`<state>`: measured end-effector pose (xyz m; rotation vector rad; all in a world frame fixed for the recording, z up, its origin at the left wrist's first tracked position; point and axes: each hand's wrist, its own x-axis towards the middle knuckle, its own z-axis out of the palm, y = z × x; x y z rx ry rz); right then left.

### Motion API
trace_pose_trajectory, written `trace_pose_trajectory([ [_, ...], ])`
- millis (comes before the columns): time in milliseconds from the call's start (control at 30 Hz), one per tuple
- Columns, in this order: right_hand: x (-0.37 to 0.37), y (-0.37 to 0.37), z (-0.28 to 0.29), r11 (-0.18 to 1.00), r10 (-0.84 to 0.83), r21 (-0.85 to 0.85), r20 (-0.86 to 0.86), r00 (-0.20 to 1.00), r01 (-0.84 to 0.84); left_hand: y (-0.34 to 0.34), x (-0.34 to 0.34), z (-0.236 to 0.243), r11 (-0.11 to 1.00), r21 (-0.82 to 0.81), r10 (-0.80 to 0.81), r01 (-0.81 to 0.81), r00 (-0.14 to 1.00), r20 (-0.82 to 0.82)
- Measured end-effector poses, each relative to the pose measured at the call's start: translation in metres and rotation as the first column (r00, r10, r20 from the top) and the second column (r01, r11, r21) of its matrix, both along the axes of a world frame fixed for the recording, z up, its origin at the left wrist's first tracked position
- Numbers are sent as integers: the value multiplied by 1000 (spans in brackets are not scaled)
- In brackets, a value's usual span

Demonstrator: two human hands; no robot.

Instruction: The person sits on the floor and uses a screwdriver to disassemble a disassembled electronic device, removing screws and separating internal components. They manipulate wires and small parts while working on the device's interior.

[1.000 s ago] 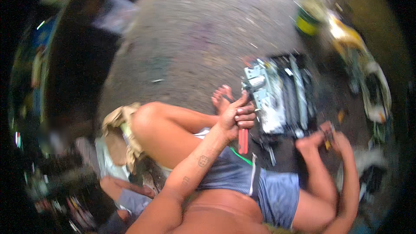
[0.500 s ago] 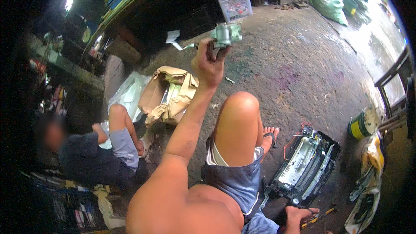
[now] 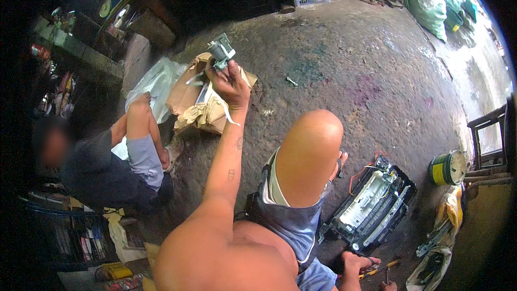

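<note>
Before the far rim of the cardboard box [image 3: 183, 94], as seen from the head, a grey metal part [image 3: 221, 52] is held up by the left hand [image 3: 232, 89], pinched between thumb and fingers. It can be judged stiff and rather dense for its size, with thin bracket edges that could slip; it is best gripped around its rounded body. Far to the box's right, nearer the wearer, the right hand [image 3: 388, 286] is barely shown, so its finger state cannot be told.

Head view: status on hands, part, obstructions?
Left hand gripping metal part. Right hand mostly cut off at lower edge. Carton behind left hand in view.
</note>
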<state>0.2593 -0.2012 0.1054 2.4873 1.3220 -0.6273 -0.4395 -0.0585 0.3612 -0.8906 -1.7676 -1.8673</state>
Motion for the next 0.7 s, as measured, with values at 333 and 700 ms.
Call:
trace_pose_trajectory([
  [333, -2, -1, 2, 1000, -5, -16, -14, 1000, 5, -9, -16, -5, 836, 421, -523, 351, 740, 422],
  [700, 7, 13, 15, 999, 22, -40, -58, 998, -24, -14, -19, -13, 386, 883, -921, 268, 162, 353],
])
